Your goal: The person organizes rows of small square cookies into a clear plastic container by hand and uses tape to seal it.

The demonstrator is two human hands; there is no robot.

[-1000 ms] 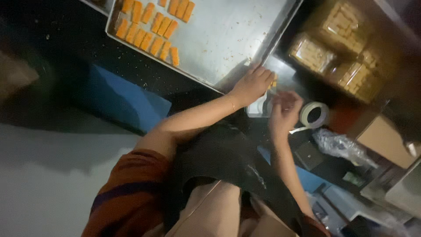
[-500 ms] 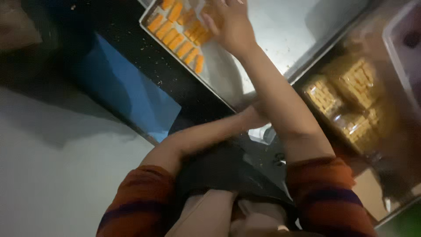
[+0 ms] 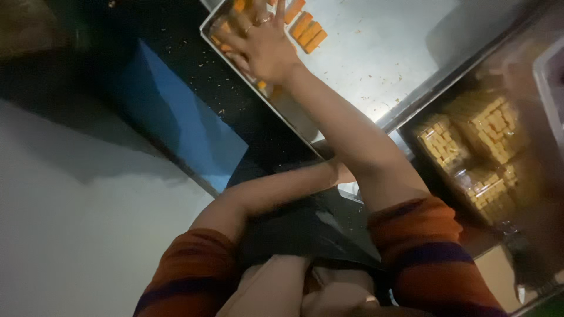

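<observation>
Mostly orange sticks point(image 3: 308, 33) on tray point(image 3: 405, 64)

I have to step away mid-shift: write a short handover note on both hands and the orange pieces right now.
Right hand: stretched out, palm down, fingers spread over the orange rectangular snack pieces at the near-left corner of the large shallow metal tray; whether it grips any is hidden.
Left hand: hidden behind the right forearm near the tray's near edge; state unknown.
Done: clear packets of stacked yellow pieces sit right of the tray; most of the tray is bare but for crumbs.
Left: a few orange pieces by the hand.
</observation>
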